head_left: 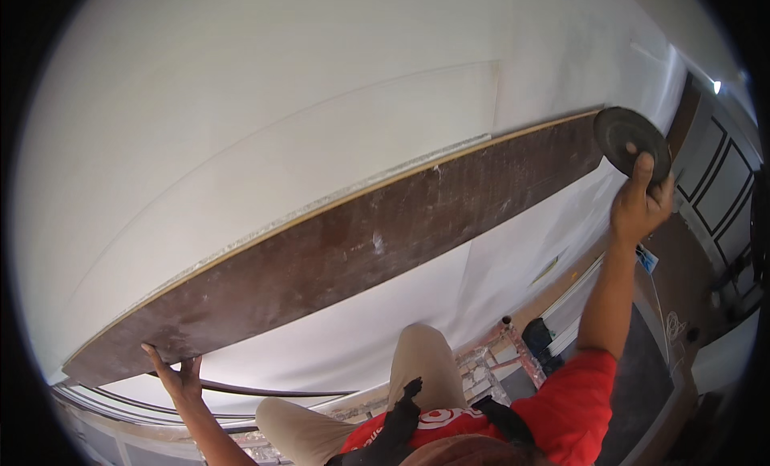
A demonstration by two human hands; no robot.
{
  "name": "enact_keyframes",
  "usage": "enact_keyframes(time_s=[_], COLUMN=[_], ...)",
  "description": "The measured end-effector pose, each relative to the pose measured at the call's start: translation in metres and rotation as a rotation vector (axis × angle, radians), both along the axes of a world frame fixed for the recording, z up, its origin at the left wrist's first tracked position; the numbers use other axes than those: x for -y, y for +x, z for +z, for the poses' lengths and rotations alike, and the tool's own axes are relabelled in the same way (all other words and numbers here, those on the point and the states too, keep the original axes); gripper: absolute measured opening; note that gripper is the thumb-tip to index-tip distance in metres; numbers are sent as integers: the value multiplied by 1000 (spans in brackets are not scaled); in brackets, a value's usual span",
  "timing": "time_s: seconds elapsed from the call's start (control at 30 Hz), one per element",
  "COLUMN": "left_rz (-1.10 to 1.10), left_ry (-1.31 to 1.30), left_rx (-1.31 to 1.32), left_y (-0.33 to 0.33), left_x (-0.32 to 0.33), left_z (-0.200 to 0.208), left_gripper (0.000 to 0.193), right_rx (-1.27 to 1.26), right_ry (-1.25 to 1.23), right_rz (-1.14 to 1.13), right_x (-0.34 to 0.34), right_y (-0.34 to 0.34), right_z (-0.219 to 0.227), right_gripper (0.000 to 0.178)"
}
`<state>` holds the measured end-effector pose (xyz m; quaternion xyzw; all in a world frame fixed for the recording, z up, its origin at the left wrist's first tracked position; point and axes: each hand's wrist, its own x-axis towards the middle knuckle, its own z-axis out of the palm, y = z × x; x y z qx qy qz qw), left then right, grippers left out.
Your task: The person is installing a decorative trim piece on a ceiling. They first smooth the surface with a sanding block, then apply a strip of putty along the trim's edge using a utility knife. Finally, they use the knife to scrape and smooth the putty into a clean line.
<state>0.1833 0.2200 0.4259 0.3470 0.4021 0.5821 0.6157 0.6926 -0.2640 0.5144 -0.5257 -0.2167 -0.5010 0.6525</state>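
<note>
Brown board (361, 253), left hand (183, 379) at edge, disc (624, 135) in right hand (640, 208)

Single fisheye view, worn on the head, angled down, white wall (241, 113) faced closely, left hand (183, 382) and right hand (642, 205) included

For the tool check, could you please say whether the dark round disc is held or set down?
Held: the right hand has the dark disc by its lower edge, thumb on its face.
</note>
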Motion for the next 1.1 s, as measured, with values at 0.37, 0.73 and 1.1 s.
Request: enact_keyframes(time_s=[0.37,0.73,1.1], left_rz=[-10,40,87], left_ry=[12,-22,-116], left_rx=[34,121,-20], left_y=[6,1,-82], left_x=[-3,1,24], left_z=[-6,-14,-103], left_gripper=[109,110,126], right_rx=[145,269,35], right_ry=[-17,-133,-149], right_rz=[97,-204,114], right_x=[-93,-96,-41], right_y=[76,106,63], right_z=[-31,-30,-114], right_gripper=[41,35,48])
